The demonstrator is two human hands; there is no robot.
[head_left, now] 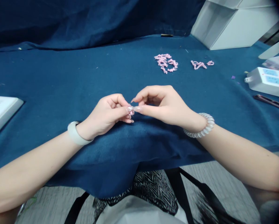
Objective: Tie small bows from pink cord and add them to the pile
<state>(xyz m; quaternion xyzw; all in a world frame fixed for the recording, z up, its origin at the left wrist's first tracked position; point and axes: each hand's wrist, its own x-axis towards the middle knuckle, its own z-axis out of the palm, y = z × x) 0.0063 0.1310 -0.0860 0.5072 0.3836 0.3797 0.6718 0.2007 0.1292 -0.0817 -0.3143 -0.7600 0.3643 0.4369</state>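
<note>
My left hand [108,110] is closed in a pinch around a small pink cord piece [131,113], which shows only in part below the thumb. My right hand [164,104] meets it from the right, thumb tip against the left fingertips and index finger bent above. Anything between the right fingertips is too small to make out. Beyond the hands lie a cluster of pink knotted cord loops [162,59] and a smaller group of similar pink cord pieces [198,64].
Dark blue cloth [60,74] covers the table. A white box-shaped object [4,109] sits at the left edge. On the right are a white power strip [267,81], a dark pen-like tool [271,102] and a purple scrap [233,77]. A large white box [242,28] stands behind.
</note>
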